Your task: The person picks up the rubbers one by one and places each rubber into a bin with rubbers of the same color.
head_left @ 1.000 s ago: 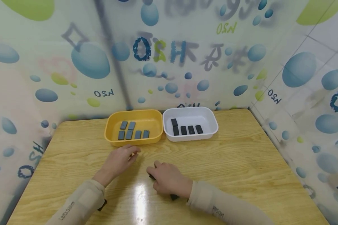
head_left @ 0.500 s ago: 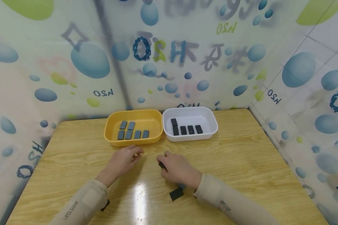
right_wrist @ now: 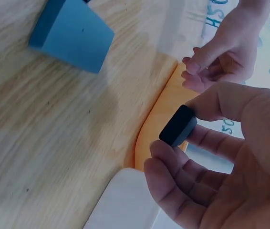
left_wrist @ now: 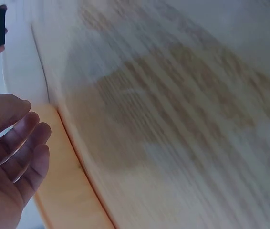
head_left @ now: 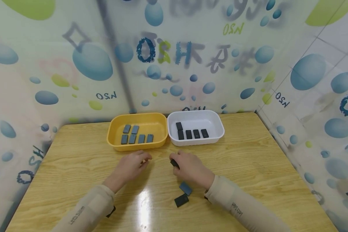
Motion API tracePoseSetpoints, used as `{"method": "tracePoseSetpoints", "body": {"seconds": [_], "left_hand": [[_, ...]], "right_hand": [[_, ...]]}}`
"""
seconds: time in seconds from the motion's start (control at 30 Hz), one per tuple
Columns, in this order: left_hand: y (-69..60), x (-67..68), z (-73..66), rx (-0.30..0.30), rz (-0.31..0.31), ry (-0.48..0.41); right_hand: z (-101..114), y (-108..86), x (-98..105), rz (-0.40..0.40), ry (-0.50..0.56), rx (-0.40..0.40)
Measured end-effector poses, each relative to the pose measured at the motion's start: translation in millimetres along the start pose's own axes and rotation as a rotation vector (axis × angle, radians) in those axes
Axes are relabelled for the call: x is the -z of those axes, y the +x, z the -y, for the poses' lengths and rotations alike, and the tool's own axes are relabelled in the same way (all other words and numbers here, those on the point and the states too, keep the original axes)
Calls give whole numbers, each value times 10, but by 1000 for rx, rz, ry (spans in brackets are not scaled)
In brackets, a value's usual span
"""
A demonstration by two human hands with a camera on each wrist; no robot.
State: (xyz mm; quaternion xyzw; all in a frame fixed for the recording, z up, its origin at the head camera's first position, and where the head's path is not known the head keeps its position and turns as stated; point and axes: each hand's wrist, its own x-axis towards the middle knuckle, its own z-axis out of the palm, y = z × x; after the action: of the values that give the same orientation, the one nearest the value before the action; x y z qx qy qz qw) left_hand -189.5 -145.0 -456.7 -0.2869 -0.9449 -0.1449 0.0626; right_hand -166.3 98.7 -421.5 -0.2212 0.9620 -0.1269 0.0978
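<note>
Between thumb and fingers my right hand (head_left: pixel 191 168) pinches a small black block (right_wrist: pixel 178 126), held above the table in front of the white tray (head_left: pixel 219 135). My left hand (head_left: pixel 130 166) hovers before the yellow tray (head_left: pixel 112 141), fingers loosely curled, holding nothing. Several blue-grey blocks (head_left: pixel 141 139) lie in the yellow tray. Inside the white tray sit several black blocks (head_left: pixel 196 133), most of them in a row along the near side. On the table below my right hand are a blue-grey block (head_left: pixel 186 188) and a black block (head_left: pixel 181 200), close together.
A dark piece (head_left: pixel 111 212) shows partly beside the left sleeve (head_left: pixel 88 206). Another dark bit peeks out by the right sleeve (head_left: pixel 235 201). The trays stand side by side at the back of the wooden table (head_left: pixel 249 161), against a patterned wall (head_left: pixel 174 77).
My right hand has moved up and right towards the white tray with the black block, uncovering the blue-grey and black blocks on the table. The left hand has shifted slightly right.
</note>
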Motion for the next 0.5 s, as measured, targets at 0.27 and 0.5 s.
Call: {"method": "tracePoseSetpoints", "body": {"seconds": [0.27, 0.5], "left_hand": [[20, -60, -69, -37, 2, 5], [16, -86, -125, -40, 34, -20]], "right_hand": [[-79, 37, 78, -27, 6, -30], [-157, 55, 161, -66, 4, -64]]}}
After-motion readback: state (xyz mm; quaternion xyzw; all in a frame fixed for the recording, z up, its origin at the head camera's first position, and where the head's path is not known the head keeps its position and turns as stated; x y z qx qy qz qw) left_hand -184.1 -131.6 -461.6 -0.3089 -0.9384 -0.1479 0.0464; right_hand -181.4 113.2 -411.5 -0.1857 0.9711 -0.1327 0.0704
